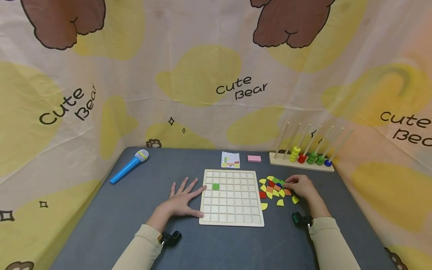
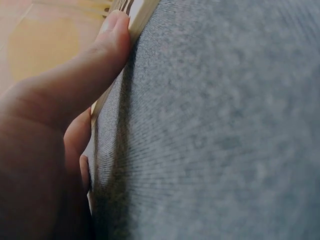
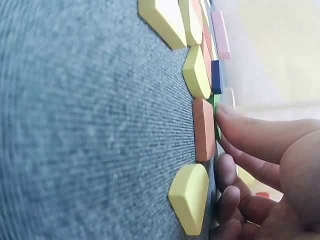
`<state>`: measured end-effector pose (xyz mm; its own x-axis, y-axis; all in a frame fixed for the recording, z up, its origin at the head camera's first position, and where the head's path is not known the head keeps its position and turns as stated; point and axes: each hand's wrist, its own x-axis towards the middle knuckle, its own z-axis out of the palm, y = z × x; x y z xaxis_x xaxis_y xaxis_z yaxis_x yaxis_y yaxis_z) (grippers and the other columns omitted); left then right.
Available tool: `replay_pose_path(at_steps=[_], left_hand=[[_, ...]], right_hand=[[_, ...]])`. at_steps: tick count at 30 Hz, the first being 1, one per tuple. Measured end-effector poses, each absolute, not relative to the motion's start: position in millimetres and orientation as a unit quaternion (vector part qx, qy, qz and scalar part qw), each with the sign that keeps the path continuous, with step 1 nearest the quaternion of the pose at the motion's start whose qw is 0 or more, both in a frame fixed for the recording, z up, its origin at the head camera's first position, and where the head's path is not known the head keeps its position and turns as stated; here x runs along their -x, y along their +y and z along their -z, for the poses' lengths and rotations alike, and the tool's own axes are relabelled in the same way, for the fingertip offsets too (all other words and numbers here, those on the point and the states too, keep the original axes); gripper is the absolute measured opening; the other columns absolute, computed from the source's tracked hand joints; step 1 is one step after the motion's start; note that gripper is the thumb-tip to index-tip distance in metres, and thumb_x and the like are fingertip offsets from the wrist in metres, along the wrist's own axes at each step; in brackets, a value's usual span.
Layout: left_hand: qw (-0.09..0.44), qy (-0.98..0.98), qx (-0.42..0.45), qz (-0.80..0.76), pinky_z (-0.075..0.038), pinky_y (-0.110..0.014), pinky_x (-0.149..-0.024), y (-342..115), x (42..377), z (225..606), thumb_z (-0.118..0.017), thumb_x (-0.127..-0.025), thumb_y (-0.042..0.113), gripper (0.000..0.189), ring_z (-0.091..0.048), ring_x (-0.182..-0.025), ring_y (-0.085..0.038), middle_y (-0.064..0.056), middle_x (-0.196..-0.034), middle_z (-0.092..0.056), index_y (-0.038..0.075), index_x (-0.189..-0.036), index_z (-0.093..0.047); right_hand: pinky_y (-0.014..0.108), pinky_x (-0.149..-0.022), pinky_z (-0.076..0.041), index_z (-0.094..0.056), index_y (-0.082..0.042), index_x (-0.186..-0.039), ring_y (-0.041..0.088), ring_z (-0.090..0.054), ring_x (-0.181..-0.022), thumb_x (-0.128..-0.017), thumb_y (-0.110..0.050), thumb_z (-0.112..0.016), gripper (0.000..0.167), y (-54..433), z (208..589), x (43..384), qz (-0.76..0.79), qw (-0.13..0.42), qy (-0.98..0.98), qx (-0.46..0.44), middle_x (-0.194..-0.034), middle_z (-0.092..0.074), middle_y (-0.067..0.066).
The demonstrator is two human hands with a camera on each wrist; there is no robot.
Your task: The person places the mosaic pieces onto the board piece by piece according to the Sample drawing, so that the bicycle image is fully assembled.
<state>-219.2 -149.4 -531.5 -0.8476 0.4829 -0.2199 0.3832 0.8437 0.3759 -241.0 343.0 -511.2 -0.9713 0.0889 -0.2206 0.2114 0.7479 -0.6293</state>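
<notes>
A pale wooden grid board (image 1: 232,221) lies flat in front of me, with one green square block (image 1: 215,186) in an upper-left cell. My left hand (image 1: 182,201) is spread on its left side; thumb and forefinger touch the edge. In the left wrist view the thumb (image 2: 117,32) presses on the board's rim. My right hand (image 1: 301,185) is at the right end of a loose pile of yellow, red, orange, blue and green pieces. Its thumb and forefinger pinch a green block (image 3: 217,117), partly hidden behind an orange block (image 3: 203,130). A yellow quarter-round piece (image 3: 190,197) lies near the curled fingers.
Behind the board lie a printed pattern card (image 1: 230,160) and a pink block (image 1: 254,159). A wooden peg stand (image 1: 300,163) with coloured beads stands at the back right. At the left lies a blue toy microphone (image 1: 129,166). Patterned cloth walls (image 1: 189,112) enclose the table.
</notes>
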Motion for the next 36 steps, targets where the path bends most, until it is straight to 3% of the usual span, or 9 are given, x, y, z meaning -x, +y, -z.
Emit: replay_pose_path(at_steps=[11, 19, 25, 31, 36], left_hand=[[0.143, 0.950, -0.229, -0.156, 0.010, -0.074, -0.114, -149.6, 220.8, 536.2, -0.063, -0.068, 0.089, 0.108, 0.009, -0.157, -0.037, 0.003, -0.172, -0.004, 0.048, -0.159, -0.021], [0.149, 0.950, -0.224, -0.159, 0.011, -0.074, -0.114, -150.4, 221.1, 537.6, -0.066, -0.068, 0.087, 0.109, 0.010, -0.157, -0.036, 0.004, -0.172, -0.003, 0.048, -0.159, -0.020], [0.153, 0.950, -0.223, -0.157, 0.011, -0.073, -0.114, -150.3, 220.3, 535.5, -0.066, -0.068, 0.087, 0.111, 0.010, -0.157, -0.036, 0.005, -0.172, -0.003, 0.047, -0.159, -0.018], [0.152, 0.950, -0.221, -0.159, 0.009, -0.074, -0.114, -149.9, 220.3, 535.6, -0.067, -0.067, 0.086, 0.113, 0.009, -0.157, -0.037, 0.003, -0.172, -0.004, 0.045, -0.160, -0.018], [0.151, 0.952, -0.218, -0.154, 0.010, -0.073, -0.115, -149.9, 221.3, 536.3, -0.066, -0.067, 0.087, 0.113, 0.009, -0.157, -0.036, 0.004, -0.172, -0.003, 0.046, -0.160, -0.018]], right_hand=[[0.034, -0.074, -0.046, -0.070, 0.001, -0.111, 0.028, -0.055, -0.091, -0.095, -0.027, -0.072, 0.032, 341.0, 510.2, 241.5, 0.387, 0.095, 0.911, -0.107, -0.103, -0.063, 0.016], [0.031, -0.074, -0.050, -0.067, 0.000, -0.114, 0.028, -0.060, -0.091, -0.096, -0.030, -0.070, 0.035, 332.3, 501.1, 245.7, 0.420, 0.034, 0.903, -0.085, -0.103, -0.068, 0.017], [0.040, -0.086, -0.055, -0.064, -0.006, -0.132, 0.032, -0.063, -0.100, -0.099, -0.033, -0.066, 0.042, 312.8, 485.1, 248.5, 0.444, 0.038, 0.893, -0.067, -0.119, -0.068, 0.019], [0.049, -0.095, -0.054, -0.065, -0.006, -0.132, 0.038, -0.064, -0.109, -0.099, -0.032, -0.067, 0.042, 292.7, 474.8, 251.4, 0.470, 0.041, 0.879, -0.065, -0.122, -0.067, 0.020], [0.049, -0.092, -0.055, -0.067, -0.007, -0.130, 0.037, -0.065, -0.106, -0.098, -0.033, -0.068, 0.041, 280.2, 473.3, 253.5, 0.469, 0.043, 0.880, -0.055, -0.120, -0.069, 0.019]])
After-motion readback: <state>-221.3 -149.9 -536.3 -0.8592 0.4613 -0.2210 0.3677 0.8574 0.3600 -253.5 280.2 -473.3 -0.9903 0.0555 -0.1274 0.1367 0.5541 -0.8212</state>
